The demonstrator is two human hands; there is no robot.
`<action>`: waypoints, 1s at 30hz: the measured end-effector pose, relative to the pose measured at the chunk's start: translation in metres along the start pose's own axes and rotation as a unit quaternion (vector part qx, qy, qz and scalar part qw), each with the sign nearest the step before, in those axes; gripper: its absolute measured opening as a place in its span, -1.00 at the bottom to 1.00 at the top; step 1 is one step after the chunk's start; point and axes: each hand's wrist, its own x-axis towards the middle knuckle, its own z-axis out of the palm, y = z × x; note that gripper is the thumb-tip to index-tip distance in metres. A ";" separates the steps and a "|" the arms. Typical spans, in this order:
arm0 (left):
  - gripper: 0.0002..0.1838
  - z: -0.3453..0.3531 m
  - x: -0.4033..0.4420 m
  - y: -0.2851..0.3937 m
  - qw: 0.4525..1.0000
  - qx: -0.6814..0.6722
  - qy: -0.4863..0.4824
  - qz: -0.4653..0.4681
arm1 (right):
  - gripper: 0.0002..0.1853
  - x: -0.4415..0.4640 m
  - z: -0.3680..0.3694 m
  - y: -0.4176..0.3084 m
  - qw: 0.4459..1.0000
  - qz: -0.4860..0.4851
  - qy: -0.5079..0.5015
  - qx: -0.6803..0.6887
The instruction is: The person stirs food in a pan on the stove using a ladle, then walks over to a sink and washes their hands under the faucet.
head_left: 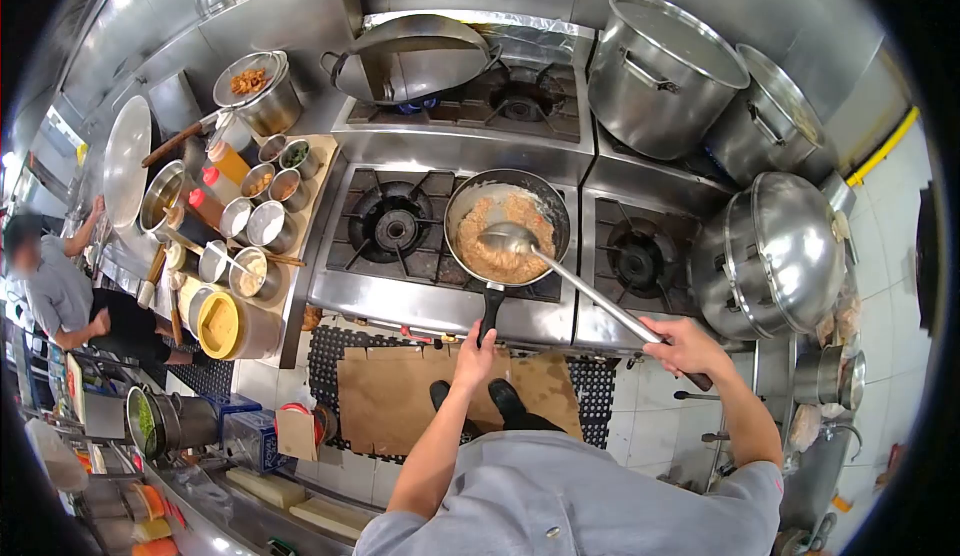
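My left hand [475,356] is closed round the black handle of a frying pan [462,199], which sits on a stove burner. Inside the pan lies a pale brown, lumpy food mixture [478,224]. My right hand [688,348] grips the long handle of a metal ladle [590,291]. The ladle's bowl rests in the food, near the middle of the pan. Part of the mixture is hidden under the ladle.
To the left, a counter carries several metal containers [268,224], squeeze bottles [207,206] and a yellow-lidded tub [222,324]. A wok [415,66] sits behind, tall stockpots [655,81] at the back right, a domed pot [780,256] to the right. Another person [60,296] stands far left.
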 end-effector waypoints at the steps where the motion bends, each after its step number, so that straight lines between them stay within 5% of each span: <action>1: -0.46 0.001 0.000 0.001 1.000 0.000 -0.003 0.002 | -0.42 0.002 0.000 0.002 1.000 0.001 0.004 0.001; 7: -0.46 -0.002 0.000 0.003 1.000 -0.003 -0.003 0.000 | -0.42 0.048 0.025 0.037 0.997 -0.018 0.069 -0.023; 9: -0.46 -0.001 -0.003 0.006 1.000 -0.013 -0.002 -0.007 | -0.45 0.066 0.038 0.061 0.972 -0.134 0.179 -0.078; 13: -0.45 0.001 -0.006 0.010 1.000 -0.024 0.009 -0.013 | -0.44 0.093 0.079 0.108 0.943 -0.192 0.223 -0.154; 14: -0.44 0.000 -0.005 0.010 1.000 -0.017 0.002 -0.013 | -0.42 0.074 0.082 0.085 0.976 -0.086 0.170 -0.101; 15: -0.44 -0.002 -0.003 0.009 1.000 -0.009 -0.004 -0.013 | -0.42 0.056 0.075 0.069 0.976 -0.090 0.171 -0.102; 17: -0.44 -0.004 -0.002 0.009 1.000 0.001 -0.010 -0.015 | -0.45 0.032 0.067 0.048 0.989 0.001 0.086 0.119; 19: -0.45 -0.003 -0.004 0.009 1.000 -0.009 -0.009 -0.010 | -0.46 0.043 0.060 0.055 0.989 0.000 0.092 0.113; 21: -0.46 -0.002 -0.007 0.010 1.000 -0.016 -0.009 -0.007 | -0.41 0.083 0.056 0.076 0.969 -0.150 0.189 -0.045; 22: -0.46 -0.002 -0.006 0.012 1.000 -0.025 -0.007 0.000 | -0.41 0.127 0.055 0.107 0.877 -0.352 0.292 -0.149; 23: -0.46 -0.001 -0.005 0.011 1.000 -0.025 -0.007 0.002 | -0.41 0.129 0.055 0.102 0.876 -0.353 0.294 -0.150; 25: -0.47 -0.001 -0.003 0.008 0.999 -0.031 -0.010 -0.003 | -0.45 0.134 0.061 0.080 0.985 -0.061 0.164 -0.003; 30: -0.47 -0.003 0.004 0.000 1.000 0.008 0.003 0.001 | -0.45 0.086 0.049 0.047 0.992 -0.053 0.076 0.083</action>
